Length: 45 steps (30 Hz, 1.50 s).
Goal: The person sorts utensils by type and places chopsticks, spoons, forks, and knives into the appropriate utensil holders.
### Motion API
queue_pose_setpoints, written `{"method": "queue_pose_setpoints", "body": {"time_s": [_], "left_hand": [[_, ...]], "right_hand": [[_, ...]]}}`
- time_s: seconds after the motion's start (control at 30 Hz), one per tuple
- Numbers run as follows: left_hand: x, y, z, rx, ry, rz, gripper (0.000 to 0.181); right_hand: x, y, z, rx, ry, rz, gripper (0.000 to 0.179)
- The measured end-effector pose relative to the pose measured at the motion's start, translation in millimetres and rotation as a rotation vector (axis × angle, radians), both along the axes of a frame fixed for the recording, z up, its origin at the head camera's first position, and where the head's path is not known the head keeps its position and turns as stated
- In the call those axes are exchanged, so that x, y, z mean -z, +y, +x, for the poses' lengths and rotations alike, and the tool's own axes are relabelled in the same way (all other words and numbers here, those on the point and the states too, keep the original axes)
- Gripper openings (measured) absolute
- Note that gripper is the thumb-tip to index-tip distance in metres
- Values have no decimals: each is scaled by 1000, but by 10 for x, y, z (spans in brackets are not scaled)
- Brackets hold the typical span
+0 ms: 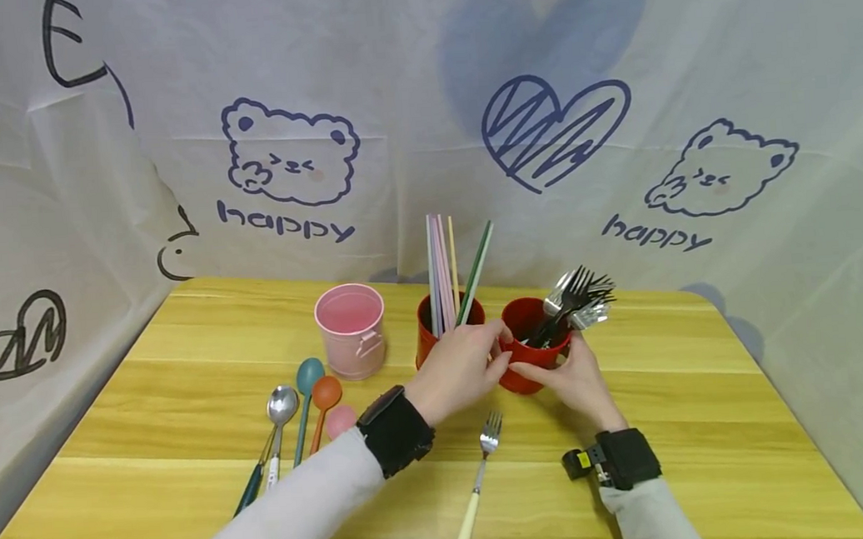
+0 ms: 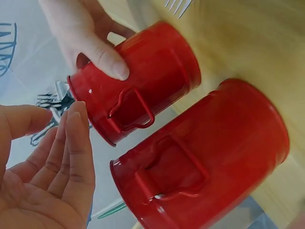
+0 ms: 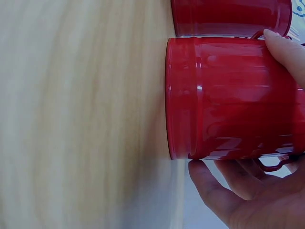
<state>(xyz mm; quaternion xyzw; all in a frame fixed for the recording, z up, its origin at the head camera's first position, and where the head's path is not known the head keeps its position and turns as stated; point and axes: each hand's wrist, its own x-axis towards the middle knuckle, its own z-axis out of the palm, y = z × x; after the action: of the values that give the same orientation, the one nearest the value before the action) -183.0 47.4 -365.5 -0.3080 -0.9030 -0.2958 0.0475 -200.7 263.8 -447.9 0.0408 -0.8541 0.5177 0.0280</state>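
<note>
My right hand (image 1: pixel 578 383) holds a small red metal bucket (image 3: pixel 233 95) by its side, thumb on one face and fingers on the other. Forks (image 1: pixel 579 292) with metal and black heads lean out of its top. Beside its rim is my left hand (image 2: pixel 52 176); the thumb and extended fingers are slightly apart and hold nothing, and contact with the rim cannot be made out. A second red bucket (image 2: pixel 228 138) stands just left of the first, with thin coloured sticks (image 1: pixel 443 273) upright in it. In front lies a fork (image 1: pixel 491 436) with a cream handle.
A pink bucket (image 1: pixel 355 354) stands to the left of the red ones. Nearer me lie several spoons, among them a silver spoon (image 1: pixel 281 403), a teal spoon (image 1: pixel 309 376), an orange spoon (image 1: pixel 326 391) and a pink spoon (image 1: pixel 341 420). A white cloth (image 1: pixel 421 120) hangs behind the table.
</note>
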Motion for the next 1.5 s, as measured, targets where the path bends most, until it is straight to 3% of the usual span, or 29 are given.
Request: {"method": "queue_pose_setpoints", "body": {"time_s": [0.4, 0.67, 0.83, 1.03, 1.27, 1.5], "left_hand": [[298, -213, 115, 22, -98, -59, 6], [479, -321, 257, 70, -214, -150, 11], [573, -348, 332, 90, -225, -202, 18], [592, -316, 395, 100, -253, -238, 21], [594, -240, 493, 60, -328, -335, 36], [629, -146, 515, 27, -314, -417, 42]], "right_hand": [[23, 24, -30, -4, 64, -8, 89], [3, 24, -30, 1, 52, -12, 90], [12, 30, -31, 2, 44, -2, 90], [-5, 18, -14, 0, 40, -4, 89], [29, 12, -14, -4, 28, -1, 89], [25, 14, -6, 4, 25, 1, 92]]}}
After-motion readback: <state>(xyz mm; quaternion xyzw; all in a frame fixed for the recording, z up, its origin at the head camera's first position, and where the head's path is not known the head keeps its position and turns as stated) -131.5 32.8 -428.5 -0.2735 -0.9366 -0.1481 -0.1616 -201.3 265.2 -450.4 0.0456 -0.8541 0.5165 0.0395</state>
